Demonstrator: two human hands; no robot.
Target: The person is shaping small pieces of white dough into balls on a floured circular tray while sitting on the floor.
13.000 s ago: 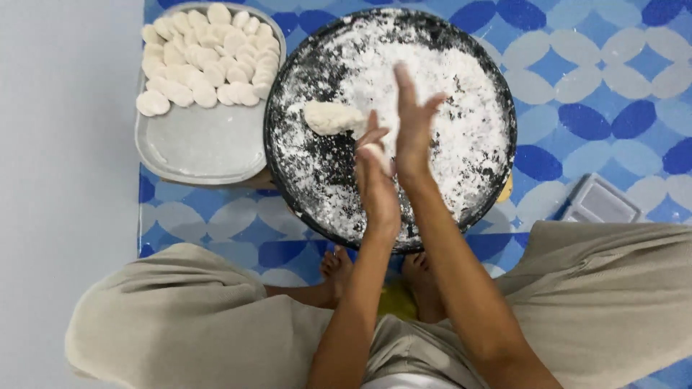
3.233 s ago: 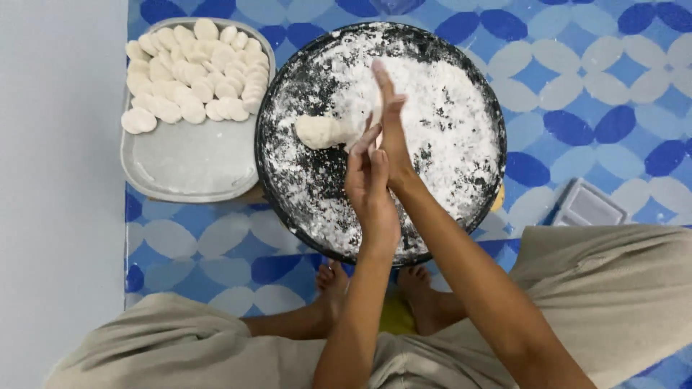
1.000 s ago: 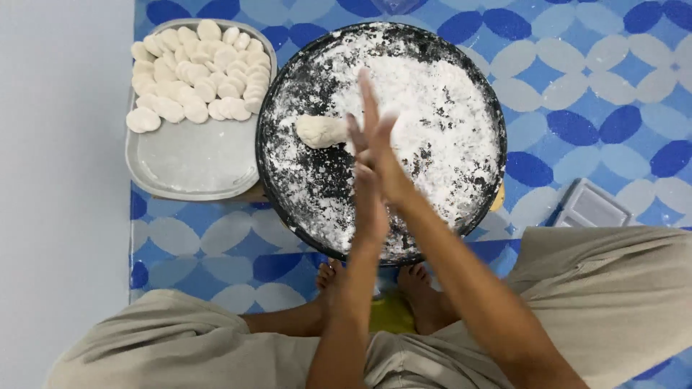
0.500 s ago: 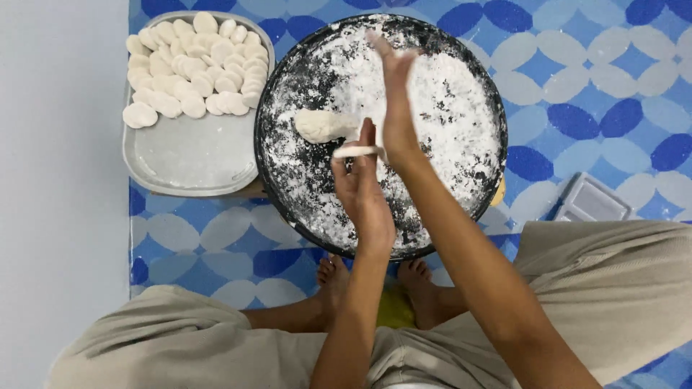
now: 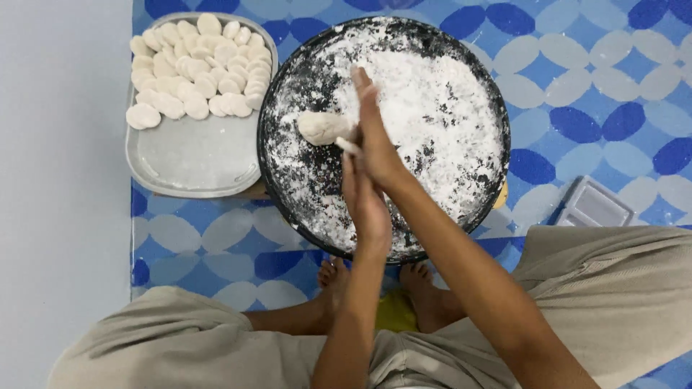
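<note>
My left hand [image 5: 366,205] and my right hand [image 5: 376,137] are pressed palm to palm over a round black pan [image 5: 288,94] dusted with white flour [image 5: 440,115]. A small white piece of dough [image 5: 347,146] pokes out between the palms at their left edge. A larger lump of dough [image 5: 323,127] lies in the flour just left of my right hand. Both hands hover above the pan's middle left.
A grey tray [image 5: 194,162] to the pan's left holds several flat white dough discs [image 5: 194,72] in its far half. A blue and white patterned mat [image 5: 591,86] covers the floor. A small grey box [image 5: 595,205] lies at the right. My bare feet [image 5: 425,295] rest below the pan.
My right hand has slid back over my left, so the palms now overlap more, rolling the small dough piece between them. The pan, tray and dough lump have stayed put.
</note>
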